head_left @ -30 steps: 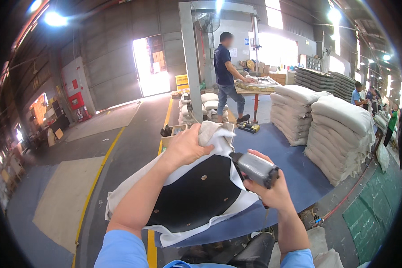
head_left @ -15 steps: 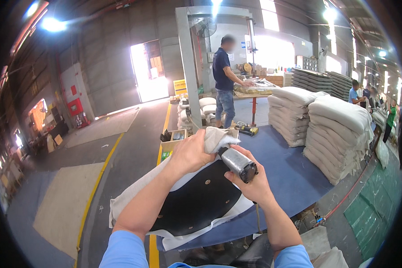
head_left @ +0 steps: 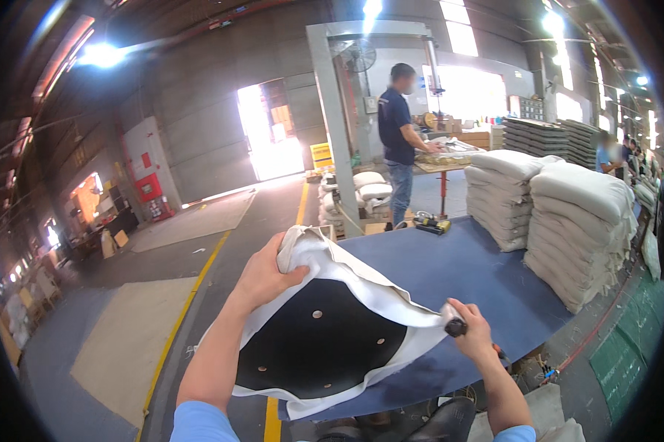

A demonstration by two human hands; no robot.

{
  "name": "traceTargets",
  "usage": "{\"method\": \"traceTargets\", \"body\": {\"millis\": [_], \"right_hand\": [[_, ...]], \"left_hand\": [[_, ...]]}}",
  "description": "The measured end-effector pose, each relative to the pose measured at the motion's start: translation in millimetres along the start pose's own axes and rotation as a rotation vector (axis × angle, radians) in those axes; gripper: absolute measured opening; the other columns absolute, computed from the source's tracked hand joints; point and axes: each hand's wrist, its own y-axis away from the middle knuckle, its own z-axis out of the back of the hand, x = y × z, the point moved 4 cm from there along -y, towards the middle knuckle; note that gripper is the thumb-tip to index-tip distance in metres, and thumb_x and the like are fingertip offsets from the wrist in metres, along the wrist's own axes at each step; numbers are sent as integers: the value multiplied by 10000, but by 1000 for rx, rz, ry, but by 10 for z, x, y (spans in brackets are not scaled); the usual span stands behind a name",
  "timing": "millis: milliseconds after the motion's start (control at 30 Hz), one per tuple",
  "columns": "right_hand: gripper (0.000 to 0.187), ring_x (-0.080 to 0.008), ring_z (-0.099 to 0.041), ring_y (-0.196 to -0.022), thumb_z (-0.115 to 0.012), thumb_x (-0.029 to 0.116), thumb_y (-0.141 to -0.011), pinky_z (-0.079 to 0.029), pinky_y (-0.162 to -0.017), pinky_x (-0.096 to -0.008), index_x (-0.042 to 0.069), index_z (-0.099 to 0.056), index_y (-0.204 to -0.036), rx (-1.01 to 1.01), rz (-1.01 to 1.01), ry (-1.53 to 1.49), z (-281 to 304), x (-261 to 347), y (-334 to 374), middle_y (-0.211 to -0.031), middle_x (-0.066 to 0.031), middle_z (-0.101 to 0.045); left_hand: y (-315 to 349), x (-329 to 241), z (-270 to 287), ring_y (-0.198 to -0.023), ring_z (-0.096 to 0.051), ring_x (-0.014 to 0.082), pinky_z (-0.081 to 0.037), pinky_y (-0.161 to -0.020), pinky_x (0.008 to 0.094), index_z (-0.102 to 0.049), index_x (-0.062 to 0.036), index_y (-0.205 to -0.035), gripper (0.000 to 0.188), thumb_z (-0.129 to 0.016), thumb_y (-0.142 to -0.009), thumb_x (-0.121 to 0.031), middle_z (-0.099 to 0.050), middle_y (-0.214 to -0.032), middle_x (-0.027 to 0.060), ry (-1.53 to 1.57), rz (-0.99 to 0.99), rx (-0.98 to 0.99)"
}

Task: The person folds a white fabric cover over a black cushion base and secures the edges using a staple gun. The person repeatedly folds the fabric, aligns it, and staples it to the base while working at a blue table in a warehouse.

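A cushion panel lies tilted in front of me. Its black backing board [head_left: 324, 335] has several small round holes and is ringed by white padding and a beige cover cloth [head_left: 358, 264]. My left hand [head_left: 262, 272] grips the bunched cloth and padding at the far left corner, thumb on the inner side. At the right corner my right hand [head_left: 473, 331] is closed around a staple gun [head_left: 456, 326], mostly hidden by the fingers, its black end showing. The gun is against or very close to the cloth there; contact cannot be made out.
Under the panel is a blue-covered table [head_left: 435, 272]. Tall stacks of beige cushions [head_left: 579, 221] stand at its right. A yellow-and-black tool [head_left: 431, 224] lies at the far edge. Beyond, a person [head_left: 398, 144] works at another table. A yellow floor line [head_left: 188, 306] runs at left.
My hands have moved apart: the right, with the staple gun, went from the far corner to the right corner. My left hand shifted left, and more of the black board shows.
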Motion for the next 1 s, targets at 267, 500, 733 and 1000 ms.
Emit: {"method": "traceTargets", "body": {"millis": [267, 500, 733, 1000], "right_hand": [[858, -411, -564, -1319, -823, 9, -764, -561, -1019, -505, 212, -545, -1549, 128, -398, 444, -773, -1661, 391, -1443, -160, -510], [714, -480, -475, -1447, -764, 98, -831, -446, -1165, -591, 180, -604, -1522, 361, -400, 482, -527, -1570, 84, -1587, -217, -476], [554, -246, -657, -1331, -707, 59, -970, -501, -1138, -417, 40, -607, -1515, 141, 453, -736, 619, 1635, -844, -1418, -120, -700], [367, -200, -713, -1212, -654, 17, -1006, -539, -1034, -326, 10, -718, -1367, 147, 481, -781, 318, 2230, -1089, -1328, -133, -755]], "left_hand": [[401, -190, 159, -1166, -726, 343, -545, -1036, 410, -522, -98, -1535, 795, -873, -854, -314, -738, -1259, 189, 28, -5, -18], [269, -436, -97, -1141, -726, 304, -543, -1024, 390, -500, -86, -1557, 824, -877, -841, -243, -743, -1242, 171, -5, -34, 47], [210, -609, -271, -1204, -706, 362, -529, -1074, 411, -436, -89, -1620, 932, -881, -829, -302, -702, -1328, 210, -163, -114, 18], [189, -802, -322, -1413, -561, 388, -447, -1179, 439, -416, -57, -1642, 938, -868, -877, -358, -564, -1510, 239, -53, -394, 28]]}}
